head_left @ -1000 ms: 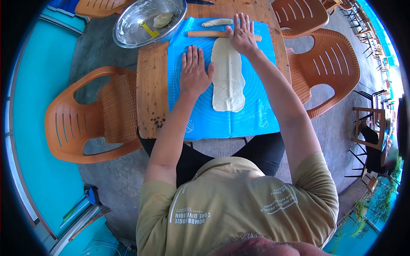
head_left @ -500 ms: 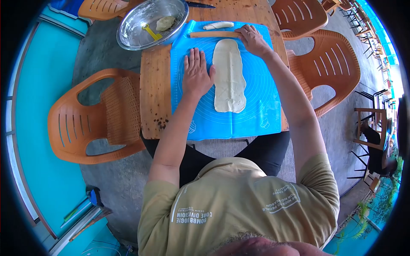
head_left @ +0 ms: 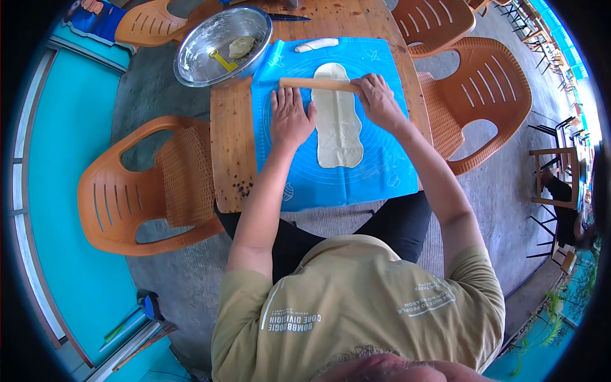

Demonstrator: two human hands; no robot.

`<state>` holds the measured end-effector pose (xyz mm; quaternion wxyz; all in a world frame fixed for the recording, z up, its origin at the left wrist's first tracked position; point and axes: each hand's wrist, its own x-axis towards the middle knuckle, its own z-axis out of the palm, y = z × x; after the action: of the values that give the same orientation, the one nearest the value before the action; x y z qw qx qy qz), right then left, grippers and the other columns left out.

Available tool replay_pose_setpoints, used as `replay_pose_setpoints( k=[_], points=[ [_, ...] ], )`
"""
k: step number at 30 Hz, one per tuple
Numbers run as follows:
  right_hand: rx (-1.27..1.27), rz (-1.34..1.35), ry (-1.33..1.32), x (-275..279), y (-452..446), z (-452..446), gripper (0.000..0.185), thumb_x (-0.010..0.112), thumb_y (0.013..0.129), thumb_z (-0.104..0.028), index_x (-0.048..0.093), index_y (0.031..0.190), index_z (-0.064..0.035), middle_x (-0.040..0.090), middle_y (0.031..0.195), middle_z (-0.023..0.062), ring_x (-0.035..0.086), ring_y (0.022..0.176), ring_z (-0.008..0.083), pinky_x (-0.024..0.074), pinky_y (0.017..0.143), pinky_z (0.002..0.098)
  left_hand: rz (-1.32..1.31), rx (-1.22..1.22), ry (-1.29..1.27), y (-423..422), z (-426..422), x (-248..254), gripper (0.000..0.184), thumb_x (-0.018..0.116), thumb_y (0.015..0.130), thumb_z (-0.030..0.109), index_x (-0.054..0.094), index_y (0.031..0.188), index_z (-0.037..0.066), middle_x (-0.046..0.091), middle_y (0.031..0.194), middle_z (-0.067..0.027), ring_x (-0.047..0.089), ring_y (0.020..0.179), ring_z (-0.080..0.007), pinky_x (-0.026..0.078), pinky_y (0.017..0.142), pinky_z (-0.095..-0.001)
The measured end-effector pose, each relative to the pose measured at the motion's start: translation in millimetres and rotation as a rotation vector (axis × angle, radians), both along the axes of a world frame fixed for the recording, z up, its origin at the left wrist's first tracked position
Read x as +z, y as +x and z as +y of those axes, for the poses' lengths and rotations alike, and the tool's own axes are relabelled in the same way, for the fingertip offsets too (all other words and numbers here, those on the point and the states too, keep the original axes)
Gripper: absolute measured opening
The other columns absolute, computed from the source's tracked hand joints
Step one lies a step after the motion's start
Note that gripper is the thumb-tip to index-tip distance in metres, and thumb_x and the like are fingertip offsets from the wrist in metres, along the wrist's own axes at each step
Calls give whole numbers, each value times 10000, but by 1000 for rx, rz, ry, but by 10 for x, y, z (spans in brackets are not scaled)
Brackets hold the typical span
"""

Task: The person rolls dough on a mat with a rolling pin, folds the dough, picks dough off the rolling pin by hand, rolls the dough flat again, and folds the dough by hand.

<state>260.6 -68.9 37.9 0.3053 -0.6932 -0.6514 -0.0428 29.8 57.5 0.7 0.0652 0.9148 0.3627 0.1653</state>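
Dough (head_left: 338,130) flat on the mat (head_left: 382,172), pin (head_left: 312,83) across its far part. Our right hand (head_left: 380,102) curls closed over the pin's right end, hiding it; our left hand (head_left: 291,119) lies open, palm down, beside the dough. Whether it touches the pin, we cannot tell. Bowl (head_left: 197,54) crowds the mat's far-left corner; lump (head_left: 241,46) and yellow tool (head_left: 223,60) inside. Roll (head_left: 316,44) and knife (head_left: 289,17) lie beyond the pin. Earlier, we had the pin past the dough's far end.
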Motion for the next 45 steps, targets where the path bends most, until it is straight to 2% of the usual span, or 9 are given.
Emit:
replay_pose_setpoints(
  k=[9, 16, 25, 27, 29, 30, 33, 41, 45],
  points=[
    [-93, 57, -19, -7, -213, -263, 236, 622, 1014, -106, 676, 1242, -79, 633, 1159, 115, 584, 1126, 354, 500, 950, 482, -368, 41, 11, -49, 25, -59, 686, 505, 1006, 173, 278, 1524, -217, 262, 1616, -428, 213, 1567, -523, 244, 1289, -571],
    [-103, 43, 1, -13, -236, -251, 220, 612, 1013, -99, 670, 1222, -58, 626, 1132, 143, 580, 1102, 369, 489, 947, 484, -453, 50, 10, -45, 2, -28, 671, 509, 1011, 146, 262, 1519, -216, 273, 1608, -424, 237, 1556, -525, 285, 1274, -568],
    [-387, 320, 141, -241, 34, -493, 225, 519, 1094, -178, 591, 1245, -27, 612, 1100, 229, 630, 962, 442, 522, 844, 538, -408, 7, 145, -43, 74, 12, 456, 597, 1008, 187, 568, 1389, -62, 529, 1481, -280, 511, 1377, -440, 416, 1172, -521],
    [-443, 329, 206, -278, 60, -556, 286, 546, 1103, -288, 597, 1195, -22, 639, 1039, 229, 647, 881, 431, 527, 772, 526, -363, -89, 128, 23, 95, 86, 370, 638, 988, 183, 648, 1293, -25, 640, 1328, -217, 595, 1246, -393, 468, 1095, -501],
    [-502, 549, -67, -106, 112, -621, 392, 613, 1071, -402, 618, 1132, -14, 651, 911, 203, 662, 814, 373, 525, 736, 487, -384, -145, 106, 202, 166, 75, 356, 660, 975, 186, 658, 1273, -10, 658, 1274, -191, 609, 1209, -376, 478, 1066, -497],
    [-450, 633, 13, -222, 213, -622, 458, 676, 1030, -465, 634, 1069, -10, 630, 745, 139, 647, 668, 267, 514, 640, 429, -409, -196, 89, 312, 223, 80, 343, 682, 962, 188, 668, 1252, 5, 675, 1220, -166, 624, 1173, -359, 488, 1037, -494],
    [-521, 854, -67, -432, 449, -587, 438, 681, 1033, -457, 639, 1017, -22, 599, 659, 79, 622, 580, 180, 494, 555, 383, -326, -212, 84, 636, 417, 103, 353, 698, 959, 202, 676, 1264, 26, 677, 1237, -157, 620, 1192, -355, 488, 1043, -484],
    [-528, 873, -1, -244, 288, -636, 419, 671, 1043, -452, 640, 993, -37, 600, 637, 60, 613, 537, 149, 483, 511, 360, -131, -300, 85, 1063, 777, 75, 408, 709, 953, 214, 695, 1311, 20, 683, 1240, -171, 623, 1205, -362, 479, 1078, -476],
    [-514, 846, 45, -267, 285, -635, 418, 671, 1040, -449, 647, 1000, -34, 613, 674, 97, 620, 592, 192, 487, 567, 397, -65, -297, -77, 1135, 832, 147, 295, 737, 933, 247, 763, 1175, 82, 685, 1187, -161, 633, 1181, -359, 488, 1066, -468]
  ],
)
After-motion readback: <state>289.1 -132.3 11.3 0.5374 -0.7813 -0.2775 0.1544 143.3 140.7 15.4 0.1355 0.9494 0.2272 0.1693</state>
